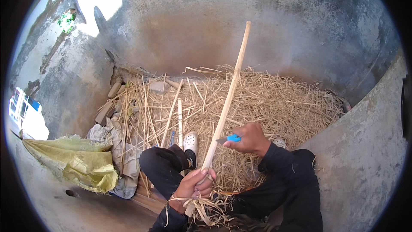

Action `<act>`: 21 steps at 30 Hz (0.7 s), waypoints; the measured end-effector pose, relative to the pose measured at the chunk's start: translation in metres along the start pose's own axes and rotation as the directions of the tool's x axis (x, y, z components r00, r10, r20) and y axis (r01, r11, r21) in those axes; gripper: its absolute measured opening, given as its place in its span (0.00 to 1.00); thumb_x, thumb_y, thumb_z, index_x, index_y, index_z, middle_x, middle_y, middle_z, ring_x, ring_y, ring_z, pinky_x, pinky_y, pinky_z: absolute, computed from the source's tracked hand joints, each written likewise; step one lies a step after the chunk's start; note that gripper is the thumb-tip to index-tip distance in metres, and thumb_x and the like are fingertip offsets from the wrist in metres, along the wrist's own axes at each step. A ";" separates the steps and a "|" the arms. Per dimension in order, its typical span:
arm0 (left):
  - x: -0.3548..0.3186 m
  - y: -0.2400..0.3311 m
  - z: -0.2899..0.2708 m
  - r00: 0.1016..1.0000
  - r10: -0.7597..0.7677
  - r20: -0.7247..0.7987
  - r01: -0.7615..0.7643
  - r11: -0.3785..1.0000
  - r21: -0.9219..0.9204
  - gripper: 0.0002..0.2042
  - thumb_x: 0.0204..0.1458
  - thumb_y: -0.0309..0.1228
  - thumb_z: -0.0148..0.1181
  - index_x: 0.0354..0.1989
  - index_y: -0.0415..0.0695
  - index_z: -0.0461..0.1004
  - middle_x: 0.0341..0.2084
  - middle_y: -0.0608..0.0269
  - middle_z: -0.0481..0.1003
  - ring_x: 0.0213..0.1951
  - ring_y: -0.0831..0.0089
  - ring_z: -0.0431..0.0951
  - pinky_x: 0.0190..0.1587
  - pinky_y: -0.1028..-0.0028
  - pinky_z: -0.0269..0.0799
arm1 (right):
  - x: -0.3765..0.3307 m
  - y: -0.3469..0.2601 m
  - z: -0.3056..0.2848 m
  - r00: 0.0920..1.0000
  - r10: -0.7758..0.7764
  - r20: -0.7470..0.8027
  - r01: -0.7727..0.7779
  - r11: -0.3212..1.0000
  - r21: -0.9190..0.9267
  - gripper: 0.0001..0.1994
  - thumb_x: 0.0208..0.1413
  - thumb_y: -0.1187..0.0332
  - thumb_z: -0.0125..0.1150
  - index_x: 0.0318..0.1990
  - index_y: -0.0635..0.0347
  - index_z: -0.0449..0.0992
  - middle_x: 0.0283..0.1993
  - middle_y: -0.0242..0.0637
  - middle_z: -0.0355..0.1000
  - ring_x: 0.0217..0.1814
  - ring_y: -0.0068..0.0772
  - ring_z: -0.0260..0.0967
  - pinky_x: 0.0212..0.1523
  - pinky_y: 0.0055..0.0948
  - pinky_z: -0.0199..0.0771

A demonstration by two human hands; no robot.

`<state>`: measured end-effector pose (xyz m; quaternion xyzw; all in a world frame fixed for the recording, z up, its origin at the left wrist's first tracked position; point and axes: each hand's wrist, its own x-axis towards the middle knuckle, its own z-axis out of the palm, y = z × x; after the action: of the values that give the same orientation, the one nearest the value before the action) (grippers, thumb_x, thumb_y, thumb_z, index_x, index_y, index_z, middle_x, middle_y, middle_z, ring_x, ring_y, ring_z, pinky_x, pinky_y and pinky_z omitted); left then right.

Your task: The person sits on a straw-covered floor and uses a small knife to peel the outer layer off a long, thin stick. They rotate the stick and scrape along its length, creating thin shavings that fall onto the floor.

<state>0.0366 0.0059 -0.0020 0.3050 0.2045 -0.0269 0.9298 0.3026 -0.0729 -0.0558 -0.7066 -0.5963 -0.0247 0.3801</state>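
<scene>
Nearest, a pale stick slants up and rightward from the left hand, whose fingers clamp its low end; the right hand, fingers closed round a blue-handled knife, holds the blade at its right edge.

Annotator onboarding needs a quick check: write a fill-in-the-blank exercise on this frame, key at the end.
1. The right grip holds a knife with a bright ____ handle.
2. The long pale stick is held toward its lower end by the ____ grip.
3. The white clog is pierced with small round ____.

Missing words: blue; left; holes.
</scene>
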 end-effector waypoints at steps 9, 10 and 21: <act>-0.006 -0.007 0.006 0.996 -0.083 0.030 0.084 0.996 -0.020 0.14 0.66 0.39 0.39 0.43 0.40 0.64 0.11 0.78 0.50 0.11 0.87 0.48 0.15 0.83 0.44 | -0.003 0.000 0.003 1.000 -0.001 -0.026 -0.003 0.985 -0.172 0.35 0.50 0.28 0.47 0.11 0.50 0.71 0.07 0.33 0.61 0.08 0.34 0.62 0.11 0.33 0.59; -0.005 -0.007 0.005 0.996 -0.085 0.042 0.085 0.996 0.000 0.14 0.66 0.40 0.39 0.44 0.41 0.64 0.11 0.78 0.50 0.11 0.87 0.48 0.15 0.84 0.44 | 0.000 -0.002 -0.002 1.000 -0.008 -0.021 0.004 0.984 -0.181 0.35 0.50 0.28 0.47 0.12 0.50 0.71 0.08 0.33 0.62 0.09 0.34 0.62 0.11 0.33 0.59; -0.010 -0.017 0.010 0.993 -0.084 0.085 0.079 0.995 0.059 0.13 0.66 0.38 0.40 0.44 0.41 0.64 0.12 0.76 0.51 0.11 0.86 0.49 0.16 0.82 0.47 | -0.001 0.006 -0.010 0.994 -0.002 -0.108 -0.020 0.980 -0.200 0.36 0.47 0.26 0.48 0.10 0.52 0.66 0.08 0.33 0.59 0.09 0.34 0.62 0.13 0.34 0.60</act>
<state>0.0283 -0.0144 0.0004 0.3208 0.1752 -0.0840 0.9270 0.3116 -0.0793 -0.0519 -0.7418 -0.5661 -0.1210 0.3386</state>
